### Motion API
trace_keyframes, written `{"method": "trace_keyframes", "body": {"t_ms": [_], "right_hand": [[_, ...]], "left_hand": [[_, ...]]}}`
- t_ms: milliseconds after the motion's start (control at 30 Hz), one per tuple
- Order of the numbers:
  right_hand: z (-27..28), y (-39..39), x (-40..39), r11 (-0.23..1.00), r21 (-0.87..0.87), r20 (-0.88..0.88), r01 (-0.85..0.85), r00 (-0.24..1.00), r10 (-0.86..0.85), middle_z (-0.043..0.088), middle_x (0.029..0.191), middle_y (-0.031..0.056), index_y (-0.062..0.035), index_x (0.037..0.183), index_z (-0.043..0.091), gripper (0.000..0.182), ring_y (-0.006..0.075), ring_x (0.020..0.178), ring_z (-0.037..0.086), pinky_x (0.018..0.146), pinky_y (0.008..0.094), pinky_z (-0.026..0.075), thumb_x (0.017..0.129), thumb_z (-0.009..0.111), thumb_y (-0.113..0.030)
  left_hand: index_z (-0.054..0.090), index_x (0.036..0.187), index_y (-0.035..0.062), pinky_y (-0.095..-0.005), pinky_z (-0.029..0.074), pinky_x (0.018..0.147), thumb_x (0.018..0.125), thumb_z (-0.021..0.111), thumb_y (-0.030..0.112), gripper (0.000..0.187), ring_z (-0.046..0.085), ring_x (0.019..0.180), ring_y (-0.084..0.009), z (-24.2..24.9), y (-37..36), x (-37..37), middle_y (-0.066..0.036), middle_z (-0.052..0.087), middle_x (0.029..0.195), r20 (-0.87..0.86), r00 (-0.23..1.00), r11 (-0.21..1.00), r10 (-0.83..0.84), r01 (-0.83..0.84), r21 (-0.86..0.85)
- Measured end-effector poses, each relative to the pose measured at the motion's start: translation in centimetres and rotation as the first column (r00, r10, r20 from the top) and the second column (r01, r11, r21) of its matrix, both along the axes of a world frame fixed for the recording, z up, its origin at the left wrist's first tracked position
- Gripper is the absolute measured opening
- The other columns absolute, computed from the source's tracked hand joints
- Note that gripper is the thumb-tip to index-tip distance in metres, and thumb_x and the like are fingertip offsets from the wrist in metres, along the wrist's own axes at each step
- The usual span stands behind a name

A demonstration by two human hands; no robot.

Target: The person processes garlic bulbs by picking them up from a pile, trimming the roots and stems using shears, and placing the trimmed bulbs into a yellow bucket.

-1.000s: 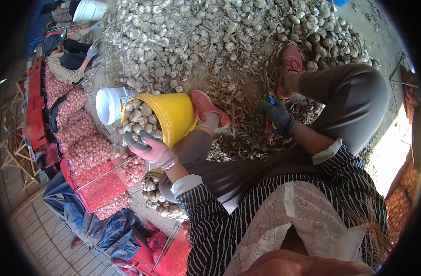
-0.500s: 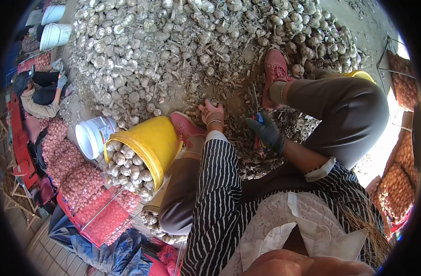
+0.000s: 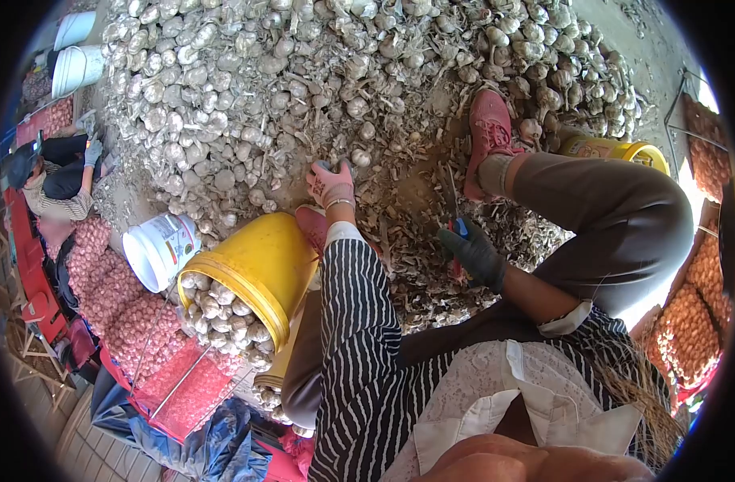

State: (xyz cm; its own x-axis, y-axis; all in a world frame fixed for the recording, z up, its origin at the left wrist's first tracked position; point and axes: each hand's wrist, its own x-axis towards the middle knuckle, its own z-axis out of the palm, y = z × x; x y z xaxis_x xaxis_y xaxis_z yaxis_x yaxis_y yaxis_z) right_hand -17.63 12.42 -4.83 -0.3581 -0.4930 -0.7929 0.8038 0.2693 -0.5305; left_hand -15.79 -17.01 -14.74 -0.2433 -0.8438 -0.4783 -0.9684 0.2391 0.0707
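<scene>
Pink-gloved left hand (image 3: 330,183) on garlic pile (image 3: 303,72), fingers' grip unclear (possibly grasping); dark-gloved right hand (image 3: 473,254) clenched around shears (image 3: 456,233).
</scene>
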Motion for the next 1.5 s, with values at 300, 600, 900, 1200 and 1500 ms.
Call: {"method": "trace_keyframes", "body": {"t_ms": [300, 600, 900, 1200, 1500], "right_hand": [[0.0, 0.6, -0.5, 0.979, 0.127, -0.122, -0.160, 0.977, 0.175, 0.049, 0.079, -0.0029, -0.0079, 0.097, 0.053, 0.021, 0.0076, 0.072, 0.042, 0.063, 0.0265, 0.041, 0.089, 0.064, -0.023], [1.3, 0.1, -1.3, 0.993, 0.053, -0.189, -0.110, 0.975, 0.118, 0.050, 0.083, -0.0007, -0.0057, 0.101, 0.053, 0.023, 0.0089, 0.075, 0.043, 0.068, 0.0281, 0.041, 0.089, 0.062, -0.023], [0.1, 0.3, -0.6, 0.995, 0.052, -0.221, -0.083, 0.971, 0.092, 0.049, 0.076, -0.0021, -0.0089, 0.095, 0.049, 0.020, 0.0069, 0.068, 0.047, 0.059, 0.0260, 0.042, 0.089, 0.062, -0.023], [0.8, 0.4, -0.4, 0.964, 0.160, -0.265, -0.212, 0.931, 0.249, 0.058, 0.086, 0.0053, -0.0032, 0.113, 0.053, 0.034, 0.0125, 0.076, 0.050, 0.069, 0.0313, 0.045, 0.087, 0.065, -0.022], [3.8, -0.4, 1.3, 0.997, -0.001, -0.390, -0.081, 0.918, 0.074, 0.058, 0.086, 0.0057, -0.0027, 0.107, 0.056, 0.026, 0.0109, 0.077, 0.049, 0.072, 0.0302, 0.045, 0.086, 0.060, -0.018]], "left_hand": [[0.036, 0.138, 0.0126, -0.0457, 0.037, 0.101, 0.078, 0.063, 0.049, 0.075, 0.041, 0.123, -0.0381, -2.2, 1.1, 0.2, -0.018, 0.039, 0.136, 0.077, 0.997, 0.993, 0.011, -0.002, -0.118], [0.052, 0.121, 0.0033, -0.0391, 0.040, 0.096, 0.076, 0.072, 0.015, 0.051, 0.050, 0.111, -0.0289, -8.1, -1.9, 3.7, -0.016, 0.049, 0.124, -0.719, 0.663, 0.976, 0.208, -0.188, 0.110], [0.044, 0.132, 0.0123, -0.0431, 0.040, 0.099, 0.077, 0.068, 0.029, 0.062, 0.044, 0.122, -0.0380, -0.7, 4.9, -7.2, -0.019, 0.028, 0.143, -0.349, 0.893, 0.936, -0.285, 0.337, 0.098], [0.045, 0.132, 0.0132, -0.0402, 0.045, 0.095, 0.079, 0.065, 0.034, 0.061, 0.051, 0.117, -0.0345, -3.7, 4.4, -5.2, -0.017, 0.027, 0.146, -0.214, 0.914, 0.931, -0.344, 0.362, 0.049], [0.054, 0.114, 0.0102, -0.0406, 0.055, 0.068, 0.091, 0.052, 0.030, 0.031, 0.061, 0.090, -0.0250, 12.5, 6.0, -3.4, -0.009, 0.063, 0.103, -0.433, 0.118, 0.389, 0.894, 0.277, 0.879]]}}
